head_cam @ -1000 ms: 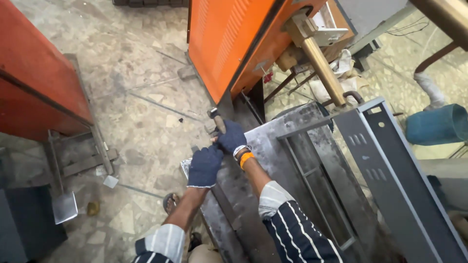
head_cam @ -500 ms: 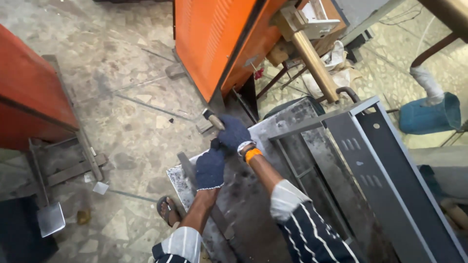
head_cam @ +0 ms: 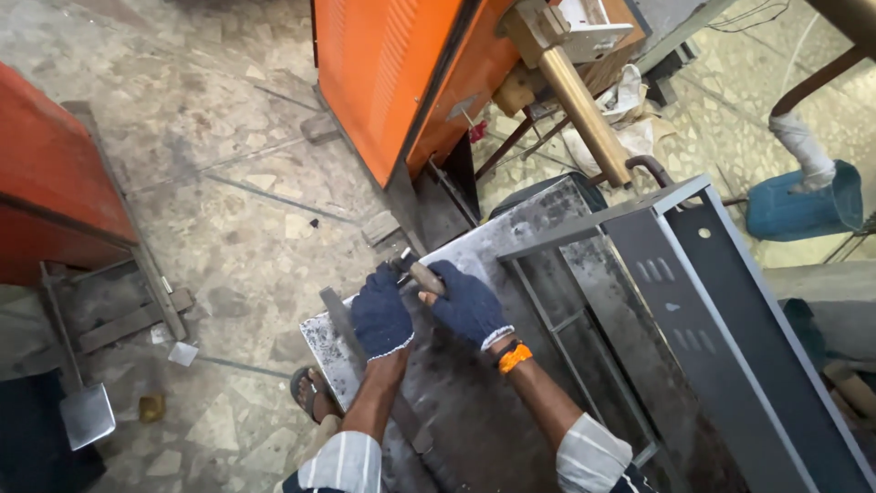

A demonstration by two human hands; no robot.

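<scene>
Steel sheet (head_cam: 474, 402) under gloved right hand (head_cam: 467, 303), stone floor (head_cam: 228, 210) below

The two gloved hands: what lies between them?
In the head view, the wooden hammer handle lies between the left hand and the right hand, above the metal sheet.

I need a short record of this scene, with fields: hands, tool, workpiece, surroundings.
left hand: gloved left hand pressing on the sheet
right hand: gloved right hand gripping the hammer
tool: hammer, wooden handle, head near the sheet edge
workpiece: grey metal sheet beside a grey frame
surroundings: orange cabinet, stone floor, blue bucket
</scene>
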